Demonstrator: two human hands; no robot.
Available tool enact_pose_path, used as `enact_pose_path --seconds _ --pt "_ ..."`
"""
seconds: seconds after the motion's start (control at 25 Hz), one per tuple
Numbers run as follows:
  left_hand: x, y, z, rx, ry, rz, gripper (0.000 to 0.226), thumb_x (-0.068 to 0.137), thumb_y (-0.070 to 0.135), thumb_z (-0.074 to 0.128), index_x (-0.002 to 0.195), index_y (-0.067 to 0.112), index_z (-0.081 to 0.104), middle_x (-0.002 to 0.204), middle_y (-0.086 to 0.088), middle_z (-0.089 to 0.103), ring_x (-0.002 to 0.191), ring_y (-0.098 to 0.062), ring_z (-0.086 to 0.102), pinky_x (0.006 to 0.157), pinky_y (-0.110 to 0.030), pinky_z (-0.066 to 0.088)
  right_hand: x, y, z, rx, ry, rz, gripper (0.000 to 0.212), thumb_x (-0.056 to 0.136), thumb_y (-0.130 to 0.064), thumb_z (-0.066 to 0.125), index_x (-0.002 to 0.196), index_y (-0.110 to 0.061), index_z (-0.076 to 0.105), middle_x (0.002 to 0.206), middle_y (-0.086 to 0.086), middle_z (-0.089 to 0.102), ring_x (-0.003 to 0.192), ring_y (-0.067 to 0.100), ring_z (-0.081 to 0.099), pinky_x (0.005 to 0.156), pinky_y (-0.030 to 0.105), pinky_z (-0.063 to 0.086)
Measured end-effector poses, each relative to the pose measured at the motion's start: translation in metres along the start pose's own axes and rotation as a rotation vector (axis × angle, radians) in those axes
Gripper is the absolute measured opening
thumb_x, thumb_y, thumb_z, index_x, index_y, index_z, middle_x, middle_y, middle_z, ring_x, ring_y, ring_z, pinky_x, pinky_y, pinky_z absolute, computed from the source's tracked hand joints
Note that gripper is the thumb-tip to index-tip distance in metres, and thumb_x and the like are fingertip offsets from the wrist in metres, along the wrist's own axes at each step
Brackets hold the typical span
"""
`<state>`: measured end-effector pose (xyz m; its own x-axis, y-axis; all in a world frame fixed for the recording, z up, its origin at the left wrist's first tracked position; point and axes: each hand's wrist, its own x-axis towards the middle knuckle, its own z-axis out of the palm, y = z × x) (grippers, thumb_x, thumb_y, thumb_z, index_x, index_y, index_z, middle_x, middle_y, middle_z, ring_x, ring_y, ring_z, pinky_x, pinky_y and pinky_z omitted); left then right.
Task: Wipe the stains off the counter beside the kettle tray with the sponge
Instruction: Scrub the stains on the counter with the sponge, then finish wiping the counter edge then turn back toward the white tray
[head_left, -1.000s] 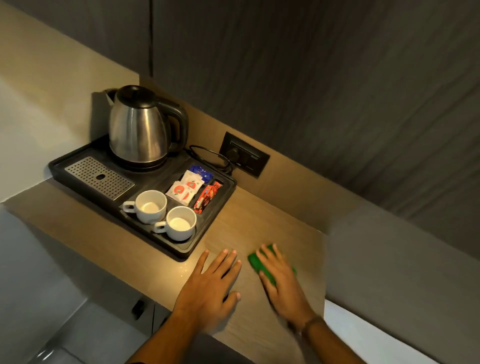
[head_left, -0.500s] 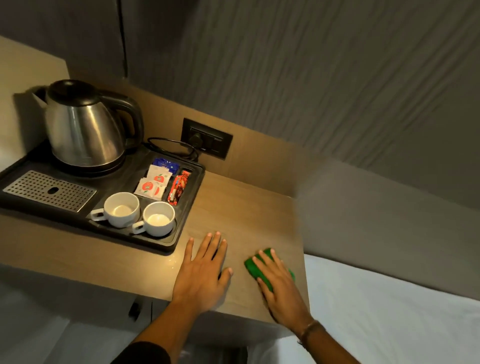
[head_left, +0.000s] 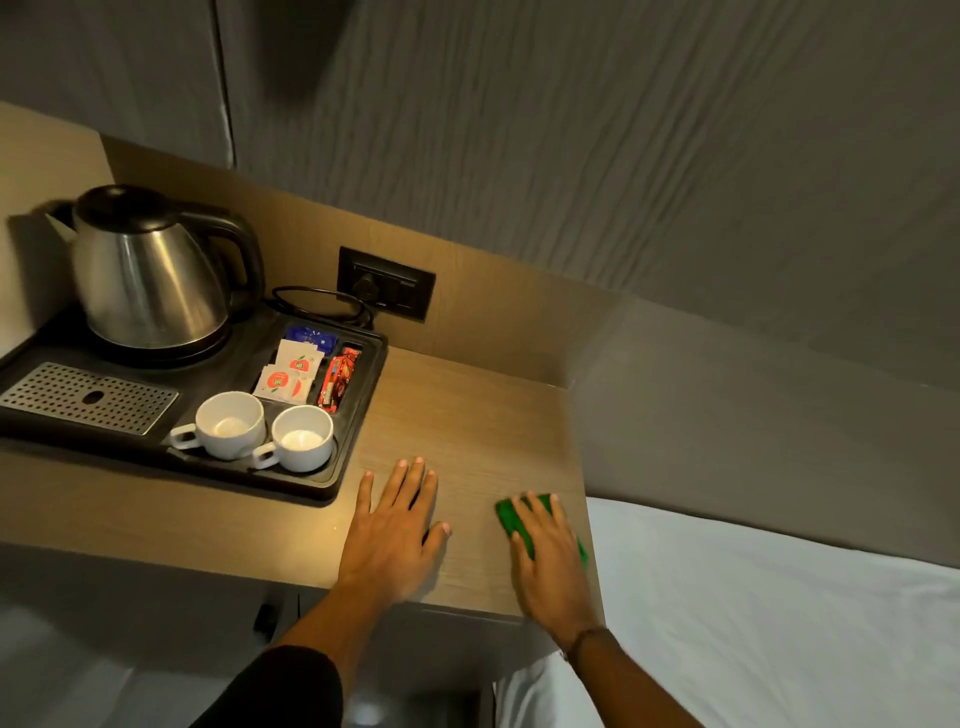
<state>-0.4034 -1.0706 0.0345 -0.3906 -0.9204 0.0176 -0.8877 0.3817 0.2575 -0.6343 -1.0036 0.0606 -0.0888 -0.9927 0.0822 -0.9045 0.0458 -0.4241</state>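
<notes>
While right hand (head_left: 545, 561) presses flat on soft green sponge (head_left: 511, 517), lower right of brown wooden surface (head_left: 467, 415), left hand (head_left: 397, 530) lies open, holding nothing. Risk: sponge near edge, could slip onto white bed (head_left: 779, 623).

Dim, warm light glares off the counter (head_left: 332, 525) (brightest beside the tray), wall textures smeared by blur.
</notes>
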Motion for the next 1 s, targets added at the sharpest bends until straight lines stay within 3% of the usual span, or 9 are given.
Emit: enact_pose_path --seconds 0.12,0.32,0.44,0.56,0.68,0.76,0.84,0.92,1.0 --pt "-0.008 0.004 -0.005 -0.011 -0.007 -0.039 0.074 0.107 0.059 0.029 0.164 0.017 0.006 0.175 -0.006 0.005 0.159 -0.026 -0.001 0.126 -0.059 0.003 0.013 -0.019 0.007 0.071 0.016 0.045 0.048 0.108 -0.022 0.046 0.154 -0.031 0.037 0.166 -0.007 0.029 0.157 0.023 0.009 0.128 0.046 0.007" --pt "-0.107 0.008 -0.025 -0.001 0.074 -0.173 0.074 0.101 0.052 0.038 0.16 0.009 0.028 0.169 -0.015 0.03 0.156 -0.032 0.023 0.123 -0.064 0.021 -0.041 -0.024 0.008 0.067 -0.021 -0.175 0.055 0.105 -0.014 0.052 0.155 -0.03 0.037 0.166 -0.005 0.03 0.157 0.02 0.008 0.128 0.05 0.014" --pt "-0.196 0.008 -0.029 -0.009 0.078 -0.32 0.077 0.1 0.056 0.025 0.158 0.007 0.033 0.166 -0.015 0.034 0.154 -0.033 0.028 0.122 -0.065 0.026 -0.085 -0.055 0.015 0.02 -0.049 -0.35 0.056 0.104 -0.008 0.055 0.154 -0.027 0.04 0.166 0.0 0.031 0.157 0.027 0.011 0.128 0.052 0.014" --pt "-0.31 0.012 -0.024 0.032 0.13 -0.482 0.085 0.102 0.063 0.006 0.158 0.006 0.033 0.167 -0.015 0.033 0.154 -0.033 0.027 0.122 -0.065 0.027 -0.148 -0.103 0.028 -0.013 -0.092 -0.549 0.061 0.101 -0.004 0.057 0.155 -0.025 0.039 0.167 0.001 0.028 0.157 0.03 0.011 0.128 0.051 0.015" --pt "-0.43 0.026 -0.015 0.029 0.163 -0.677 0.081 0.102 0.062 0.014 0.157 0.006 0.035 0.166 -0.014 0.035 0.153 -0.033 0.03 0.123 -0.062 0.024 -0.226 -0.155 0.049 0.009 -0.178 -0.729 0.071 0.097 0.002 0.054 0.158 -0.027 0.033 0.169 0.0 0.021 0.158 0.029 0.003 0.128 0.047 0.008" --pt "-0.505 0.032 -0.015 0.01 0.181 -0.787 0.085 0.101 0.064 0.007 0.158 0.007 0.032 0.167 -0.013 0.032 0.154 -0.033 0.028 0.123 -0.063 0.023 -0.282 -0.192 0.07 0.022 -0.209 -0.826 0.07 0.096 0.004 0.052 0.157 -0.026 0.034 0.169 -0.001 0.021 0.158 0.029 0.004 0.128 0.047 0.007" --pt "-0.589 0.039 -0.016 0.033 0.219 -0.946 0.085 0.1 0.065 0.007 0.16 0.008 0.028 0.168 -0.013 0.028 0.156 -0.033 0.022 0.124 -0.063 0.019 -0.348 -0.237 0.086 0.07 -0.284 -0.945 0.066 0.098 0.005 0.052 0.155 -0.025 0.038 0.168 -0.002 0.024 0.158 0.031 0.009 0.128 0.049 0.01" --pt "-0.733 0.06 -0.014 0.083 0.279 -1.238 0.083 0.1 0.063 0.01 0.162 0.009 0.021 0.171 -0.011 0.019 0.158 -0.031 0.014 0.124 -0.059 0.008 -0.47 -0.303 0.105 0.137 -0.424 -1.213 0.067 0.097 0.007 0.053 0.153 -0.028 0.041 0.167 0.0 0.03 0.157 0.031 0.011 0.128 0.049 0.012" --pt "-0.778 0.067 -0.01 0.066 0.271 -1.318 0.084 0.099 0.064 0.005 0.164 0.012 0.011 0.172 -0.008 0.006 0.159 -0.03 0.004 0.127 -0.058 0.005 -0.513 -0.318 0.114 0.163 -0.433 -1.255 0.069 0.098 0.005 0.052 0.155 -0.03 0.037 0.168 0.0 0.027 0.158 0.029 0.007 0.127 0.043 0.004"
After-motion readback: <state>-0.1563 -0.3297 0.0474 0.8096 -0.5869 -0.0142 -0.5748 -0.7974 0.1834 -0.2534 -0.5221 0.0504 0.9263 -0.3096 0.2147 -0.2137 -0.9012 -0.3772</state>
